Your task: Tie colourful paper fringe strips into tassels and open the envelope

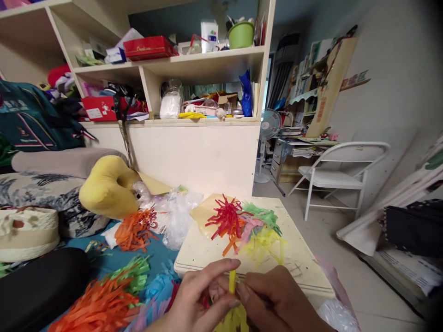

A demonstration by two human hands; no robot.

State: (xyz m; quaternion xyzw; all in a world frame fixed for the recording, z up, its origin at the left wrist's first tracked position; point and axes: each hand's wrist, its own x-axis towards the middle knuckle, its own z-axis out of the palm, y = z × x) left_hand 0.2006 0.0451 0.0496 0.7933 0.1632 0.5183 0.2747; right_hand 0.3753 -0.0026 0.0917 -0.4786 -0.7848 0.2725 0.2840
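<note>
At the bottom middle, my left hand (197, 299) curls around a yellow strip (232, 282), its thumb and forefinger on either side. Pinching close beside it, my right hand (277, 299) has its fingertips closed at the same strip. More yellow strips (233, 320) hang below between both hands; their lower ends are out of frame. Just beyond, on a cream tabletop (197, 258), lie tassel-like bunches of strips: red (226, 214), green (266, 216), pink (251, 228), orange (233, 230) and yellow (265, 244).
Left of the table, a bed holds an orange bunch (97, 299), another orange bunch (134, 230), a clear plastic bag (182, 216), a yellow neck pillow (105, 189) and a black case (41, 290). Behind are cluttered shelves (204, 121). A white folding chair (339, 177) stands right.
</note>
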